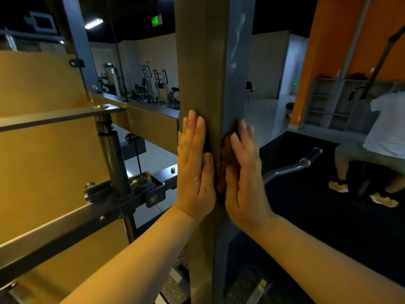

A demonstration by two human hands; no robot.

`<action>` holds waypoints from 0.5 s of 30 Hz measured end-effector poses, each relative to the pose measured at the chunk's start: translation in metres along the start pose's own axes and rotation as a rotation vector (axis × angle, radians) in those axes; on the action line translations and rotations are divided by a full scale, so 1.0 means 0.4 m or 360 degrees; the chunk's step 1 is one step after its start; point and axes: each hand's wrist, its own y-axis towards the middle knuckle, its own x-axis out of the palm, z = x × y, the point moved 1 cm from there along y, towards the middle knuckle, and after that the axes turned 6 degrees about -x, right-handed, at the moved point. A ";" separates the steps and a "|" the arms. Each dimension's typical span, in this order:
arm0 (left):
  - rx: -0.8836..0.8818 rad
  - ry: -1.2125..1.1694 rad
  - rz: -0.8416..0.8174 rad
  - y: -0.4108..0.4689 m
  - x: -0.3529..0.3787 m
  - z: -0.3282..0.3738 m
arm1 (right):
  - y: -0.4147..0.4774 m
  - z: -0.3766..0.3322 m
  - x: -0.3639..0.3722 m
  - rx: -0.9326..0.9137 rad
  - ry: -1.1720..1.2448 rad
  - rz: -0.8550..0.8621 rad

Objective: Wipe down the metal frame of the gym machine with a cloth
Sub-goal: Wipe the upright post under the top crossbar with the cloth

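The left hand (195, 165) and the right hand (245, 172) press flat, fingers straight, against the upright metal post (210, 62). A dark cloth (207, 144) lies under them.

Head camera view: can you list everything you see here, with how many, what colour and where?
Frame post: one, grey, upright in the centre.
Cloth: one, dark, against the post under the palms.
Side panels: several, yellow, left.
Bar handle: one, grey with black grip, right of the post.
Other machines: several, grey, far background.
Exit sign: one, green, top.
Wall: one, orange, upper right.
Person: one, white top, seated far right.
Left hand: one, flat on the post's left face, fingers straight.
Right hand: one, flat on its right face.
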 end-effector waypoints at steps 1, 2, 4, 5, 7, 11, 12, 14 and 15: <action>-0.0004 -0.0003 0.0004 -0.012 0.001 -0.005 | -0.033 0.004 0.005 0.0022 0.0002 -0.0010; -0.0005 0.0000 0.0008 -0.023 0.002 -0.010 | -0.059 0.003 0.010 0.0064 0.0022 0.0002; 0.0003 0.0030 0.0011 -0.041 0.001 -0.019 | -0.087 -0.009 0.022 0.0192 0.0059 0.0088; 0.0012 0.0049 0.0014 -0.048 0.001 -0.022 | -0.090 -0.018 0.028 0.0249 0.0068 0.0127; 0.0012 0.0065 0.0010 -0.057 0.000 -0.026 | -0.074 -0.032 0.028 0.0300 0.0080 0.0141; -0.0002 0.0048 0.0012 -0.062 0.002 -0.031 | -0.047 -0.038 0.014 0.0341 0.0111 0.0136; -0.0003 0.0042 0.0008 -0.061 0.002 -0.032 | -0.053 -0.038 0.017 0.0366 0.0116 0.0148; 0.0004 0.0050 0.0008 -0.063 0.001 -0.031 | -0.089 -0.042 0.032 0.0412 0.0082 0.0151; 0.0011 0.0061 0.0008 -0.064 0.000 -0.031 | -0.113 -0.043 0.041 0.0421 0.0054 0.0143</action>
